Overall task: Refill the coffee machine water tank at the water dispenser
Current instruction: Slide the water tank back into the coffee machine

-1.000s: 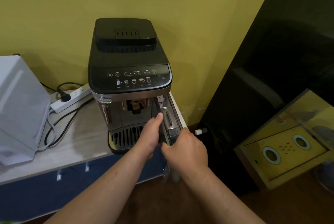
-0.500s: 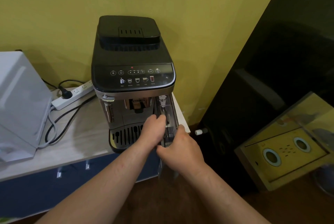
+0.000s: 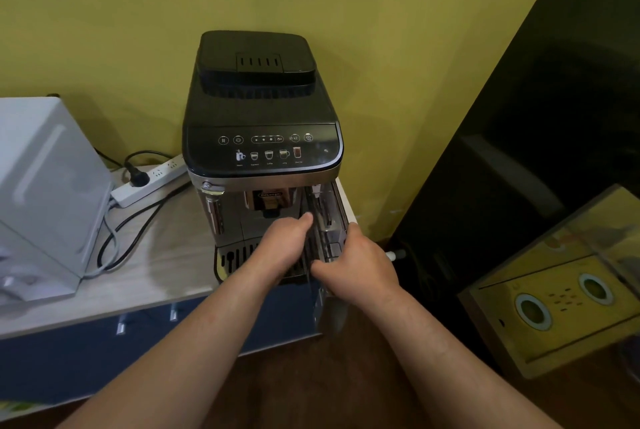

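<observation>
Well, left of the coffee machine (image 3: 262, 137) stands a white appliance (image 3: 45, 193), with a power strip (image 3: 149, 180) lying between them on the counter (image 3: 166, 255). The left hand (image 3: 282, 248) is curled against the machine's front, thumb touching the water tank (image 3: 329, 220). That clear tank sits in the machine's right side, partly slid out. The right hand (image 3: 360, 265) is clamped on its front.

The coffee machine (image 3: 261, 109) has a matt black plastic top and brushed metal front. Its water tank (image 3: 329, 217) is clear plastic. The worktop (image 3: 162, 255) looks like pale wood.
</observation>
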Demonstrator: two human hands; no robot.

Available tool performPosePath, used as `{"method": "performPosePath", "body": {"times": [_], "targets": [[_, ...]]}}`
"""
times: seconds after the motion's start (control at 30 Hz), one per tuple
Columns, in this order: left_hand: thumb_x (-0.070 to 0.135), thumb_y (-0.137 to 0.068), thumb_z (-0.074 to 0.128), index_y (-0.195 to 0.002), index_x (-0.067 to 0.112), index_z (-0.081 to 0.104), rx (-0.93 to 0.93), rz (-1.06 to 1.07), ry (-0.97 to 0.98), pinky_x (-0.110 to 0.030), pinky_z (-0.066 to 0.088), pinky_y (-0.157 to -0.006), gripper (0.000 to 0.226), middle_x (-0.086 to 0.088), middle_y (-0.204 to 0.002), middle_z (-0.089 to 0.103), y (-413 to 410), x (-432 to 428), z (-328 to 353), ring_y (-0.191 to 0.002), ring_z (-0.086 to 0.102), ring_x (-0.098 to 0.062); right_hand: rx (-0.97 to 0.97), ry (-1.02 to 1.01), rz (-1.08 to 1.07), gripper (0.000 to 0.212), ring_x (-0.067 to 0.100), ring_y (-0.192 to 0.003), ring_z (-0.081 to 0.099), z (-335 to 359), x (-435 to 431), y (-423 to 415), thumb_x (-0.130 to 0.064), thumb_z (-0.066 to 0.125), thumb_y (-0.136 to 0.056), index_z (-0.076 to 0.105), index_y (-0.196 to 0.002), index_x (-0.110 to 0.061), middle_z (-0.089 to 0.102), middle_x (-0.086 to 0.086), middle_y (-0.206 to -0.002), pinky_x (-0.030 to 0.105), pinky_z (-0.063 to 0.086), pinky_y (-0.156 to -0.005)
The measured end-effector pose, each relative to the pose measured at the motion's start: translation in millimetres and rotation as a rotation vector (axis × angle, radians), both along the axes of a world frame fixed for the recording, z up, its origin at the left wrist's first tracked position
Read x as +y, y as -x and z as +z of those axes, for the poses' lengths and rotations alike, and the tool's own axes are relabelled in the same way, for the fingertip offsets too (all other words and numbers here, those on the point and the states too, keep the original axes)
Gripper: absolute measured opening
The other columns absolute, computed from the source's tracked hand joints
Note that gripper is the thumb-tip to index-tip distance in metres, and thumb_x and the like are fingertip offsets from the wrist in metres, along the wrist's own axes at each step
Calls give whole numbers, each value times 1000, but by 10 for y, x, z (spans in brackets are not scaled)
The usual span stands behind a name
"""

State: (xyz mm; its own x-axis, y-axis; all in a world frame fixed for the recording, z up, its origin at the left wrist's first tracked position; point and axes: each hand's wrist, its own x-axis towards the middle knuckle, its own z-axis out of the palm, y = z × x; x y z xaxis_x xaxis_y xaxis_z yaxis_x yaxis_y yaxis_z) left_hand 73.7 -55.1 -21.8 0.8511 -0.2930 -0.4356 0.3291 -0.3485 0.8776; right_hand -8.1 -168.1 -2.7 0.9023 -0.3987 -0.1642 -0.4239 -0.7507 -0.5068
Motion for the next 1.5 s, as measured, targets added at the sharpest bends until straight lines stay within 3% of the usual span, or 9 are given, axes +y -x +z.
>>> {"method": "performPosePath", "body": {"times": [0.2,0.33,0.47,0.7,1.0,1.17,1.27,1.37,1.5], "targets": [[26,-91,57,-81,14,70,-1088,13,-425,-34,49,-64,20,-1,-77,68,220,413,517,-72,62,-21,-6,49,-11,48,19,-76,59,31,-35,-29,-48,68,-71,47,-105,-22,58,-8,-83,28,40,-51],[26,-87,62,-106,7,72,-1443,93,-604,-47,41,-100,29,-13,-107,70,-25,564,548,-105,61,-31,-21,82,-7,49,18,-74,60,5,-4,-49,-49,65,-72,47,-106,-18,55,-9,-76,27,41,-50],[41,-89,61,-139,13,56,-1243,-16,-867,-62,18,-121,58,-15,-147,55,-197,567,481,-139,45,-36,-21,96,-2,52,17,-75,60,3,-11,-79,-50,65,-74,46,-110,-18,53,-10,-76,28,47,-53],[41,-89,64,-139,15,58,-1250,-6,-881,-59,21,-119,56,-14,-145,57,-274,579,338,-138,48,-36,-10,68,14,67,19,-79,60,-17,-22,-35,-50,64,-76,41,-129,-16,56,-6,-84,31,52,-60],[36,-86,63,-139,6,53,-1259,5,-629,-57,27,-120,61,-18,-144,54,243,610,-54,-139,42,-33,-21,68,-7,53,17,-77,61,-17,-18,-54,-51,64,-73,48,-112,-20,60,-7,-82,29,50,-56],[33,-74,80,-157,36,14,-382,-374,-322,-33,46,-109,107,10,-156,35,862,230,-498,-132,46,-8,2,77,0,52,20,-78,59,13,-39,-95,-52,64,-71,48,-109,-20,59,-7,-82,30,47,-56],[33,-71,83,-155,45,9,-331,-337,-237,-26,55,-89,112,11,-150,42,859,27,-645,-100,57,4,8,60,34,57,18,-81,56,12,-81,-99,-57,65,-74,45,-112,-20,57,-8,-89,32,47,-60],[33,-75,78,-152,37,26,-348,-262,-221,-28,53,-94,93,7,-146,44,834,-21,-651,-105,56,0,-31,-77,84,51,13,-87,58,-22,-168,-71,-61,62,-80,47,-113,-25,59,-13,-95,34,51,-70],[26,-77,79,-148,39,32,-349,-222,-161,-31,52,-99,86,15,-132,46,841,-5,-612,-113,55,-5,-70,-689,18,29,3,-103,63,-81,-289,29,-35,52,-101,47,-127,-49,63,-24,-110,24,50,-86]]}}
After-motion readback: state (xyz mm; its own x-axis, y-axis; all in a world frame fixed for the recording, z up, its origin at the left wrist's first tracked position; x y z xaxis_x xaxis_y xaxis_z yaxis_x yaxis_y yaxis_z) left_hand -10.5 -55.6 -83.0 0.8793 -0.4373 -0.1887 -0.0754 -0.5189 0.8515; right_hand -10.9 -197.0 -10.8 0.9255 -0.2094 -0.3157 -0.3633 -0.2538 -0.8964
